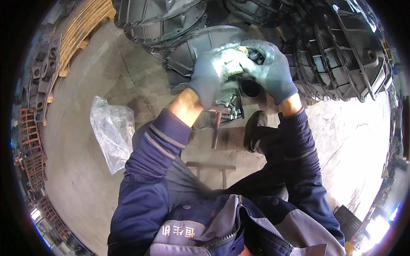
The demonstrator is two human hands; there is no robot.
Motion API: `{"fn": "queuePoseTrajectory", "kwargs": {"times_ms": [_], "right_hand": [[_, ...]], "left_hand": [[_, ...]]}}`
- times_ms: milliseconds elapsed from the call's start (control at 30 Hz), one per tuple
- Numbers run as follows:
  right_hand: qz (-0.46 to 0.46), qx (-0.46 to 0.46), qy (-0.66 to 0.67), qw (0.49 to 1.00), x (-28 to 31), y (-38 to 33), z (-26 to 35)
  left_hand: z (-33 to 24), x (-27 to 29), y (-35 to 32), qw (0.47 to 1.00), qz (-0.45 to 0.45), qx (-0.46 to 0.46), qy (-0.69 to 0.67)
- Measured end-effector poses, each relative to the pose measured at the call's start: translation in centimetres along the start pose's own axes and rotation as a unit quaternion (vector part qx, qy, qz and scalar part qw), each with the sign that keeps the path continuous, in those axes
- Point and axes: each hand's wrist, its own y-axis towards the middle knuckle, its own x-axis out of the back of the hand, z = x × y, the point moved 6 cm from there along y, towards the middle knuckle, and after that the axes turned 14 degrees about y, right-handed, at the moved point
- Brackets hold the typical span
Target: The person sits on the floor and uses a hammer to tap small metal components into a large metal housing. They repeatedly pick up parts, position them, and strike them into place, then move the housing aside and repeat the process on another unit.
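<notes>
Your gloved left hand and right hand were close together at the grey casting, a small yellowish piece between them; glare hid whether your fingers clamped it, so I couldn't tell. A hammer lay near metal pieces.

Blue-grey gloves on left hand and right hand, folks! Navy sleeves next, pale stripes ringing the left. And look, a navy jacket with grey panels, dark front zip, round snap, white lettering! Below, dark trousers and a dark shoe.
</notes>
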Motion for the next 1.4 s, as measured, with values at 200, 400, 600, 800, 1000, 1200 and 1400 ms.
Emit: {"fn": "queuePoseTrajectory", "kwargs": {"times_ms": [200, 400, 600, 800, 1000, 1200, 1400], "right_hand": [[0.004, 0.025, -0.071, 0.997, -0.5, 1.2, -0.7], [0.013, 0.062, -0.067, 0.996, 0.2, 1.3, -1.0], [0.016, 0.087, -0.080, 0.993, 0.4, 1.1, -0.3], [0.000, 0.061, -0.156, 0.986, 0.5, 1.0, 0.0], [-0.002, 0.100, -0.142, 0.985, 0.8, 0.7, 0.0], [0.019, 0.103, -0.149, 0.983, 0.5, 0.7, -0.2], [-0.001, 0.126, -0.185, 0.975, 0.9, 0.7, 0.3]], "left_hand": [[0.7, 0.7, 0.2, 0.990, -0.109, 0.088, 0.007], [-0.3, 0.4, 1.0, 0.998, -0.051, 0.047, -0.001], [1.3, 1.5, 1.4, 0.996, -0.061, 0.061, 0.020], [3.0, 0.7, 1.8, 0.988, -0.089, 0.068, -0.110], [1.2, 1.4, 1.8, 0.998, -0.049, 0.041, 0.030], [0.3, 1.2, 1.7, 0.990, -0.064, 0.000, 0.128], [1.2, 0.9, 2.0, 0.996, -0.084, 0.033, 0.006]]}}
